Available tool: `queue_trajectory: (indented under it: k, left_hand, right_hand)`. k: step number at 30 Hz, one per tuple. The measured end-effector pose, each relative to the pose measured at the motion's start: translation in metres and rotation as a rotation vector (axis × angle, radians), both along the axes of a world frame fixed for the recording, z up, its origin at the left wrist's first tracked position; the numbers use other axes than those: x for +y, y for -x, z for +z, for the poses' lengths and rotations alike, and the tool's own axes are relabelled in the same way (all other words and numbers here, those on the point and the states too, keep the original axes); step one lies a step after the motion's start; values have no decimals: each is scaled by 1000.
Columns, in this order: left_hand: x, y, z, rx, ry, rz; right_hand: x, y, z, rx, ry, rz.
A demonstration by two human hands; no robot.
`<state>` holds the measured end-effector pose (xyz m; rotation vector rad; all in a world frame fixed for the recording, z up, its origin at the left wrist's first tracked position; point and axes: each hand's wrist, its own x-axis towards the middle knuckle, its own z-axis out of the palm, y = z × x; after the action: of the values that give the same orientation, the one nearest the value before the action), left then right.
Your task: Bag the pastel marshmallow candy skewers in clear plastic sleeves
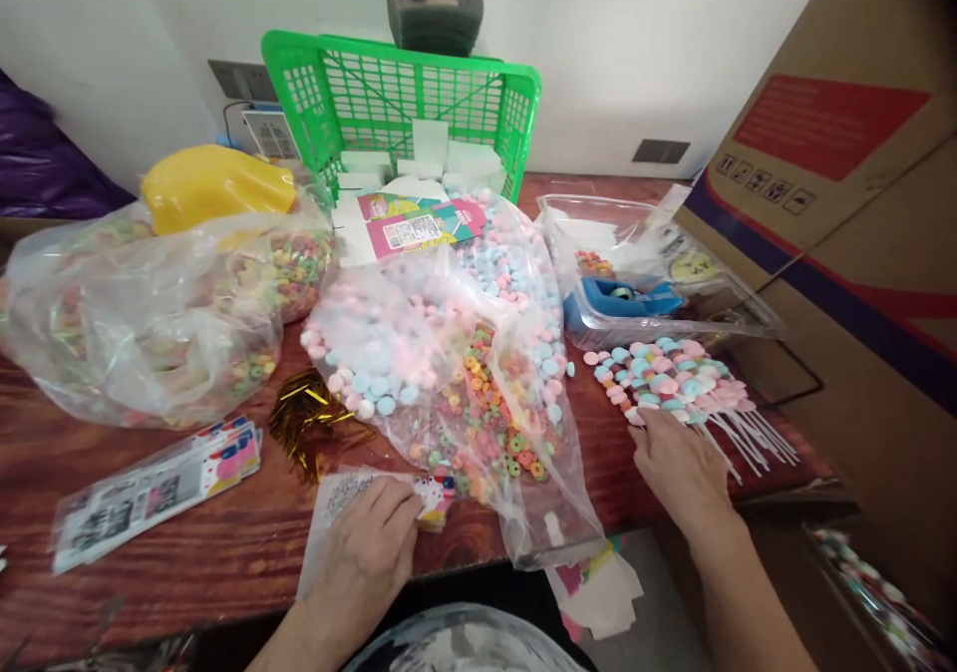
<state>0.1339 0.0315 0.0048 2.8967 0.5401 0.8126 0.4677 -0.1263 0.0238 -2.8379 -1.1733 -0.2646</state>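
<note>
My left hand (378, 542) rests on a small stack of printed clear packets (340, 498) at the table's front edge, fingers curled together over it. To the right, my right hand (680, 463) reaches onto a pile of pink and blue candy skewers (673, 373) with white sticks; its fingertips touch the pile's near side and are partly hidden. Between my hands lies an open plastic bag of colourful ring pieces (485, 403), beside a larger bag of pink and blue round candies (389, 328). More printed packets (160, 493) lie at left, near gold tinsel strips (306, 418).
A green basket (415, 79) with white cards stands at the back. At right are a clear tray (718, 328), a blue tape dispenser (628, 298) and a large cardboard box (844, 203). A bulky clear bag (150, 323) lies left, a yellow item (216, 188) on it.
</note>
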Motion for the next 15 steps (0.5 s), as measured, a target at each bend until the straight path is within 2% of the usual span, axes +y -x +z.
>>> queue_trajectory:
  k: [2,7,11,15]
  left_hand:
    - [0,-2,1,-23,21,1]
    - [-2,-4,1,61,65,36]
    - [-1,0,1,9,122,-23]
    - [1,2,0,-72,209,-43]
  right_hand:
    - [-5,5,-5,-6,5,-63]
    - [-19,4,-23,-39,-72,-148]
    - [-23,-2,-31,-41,-43,-165]
    - [-22,-3,-31,-54,-51,-133]
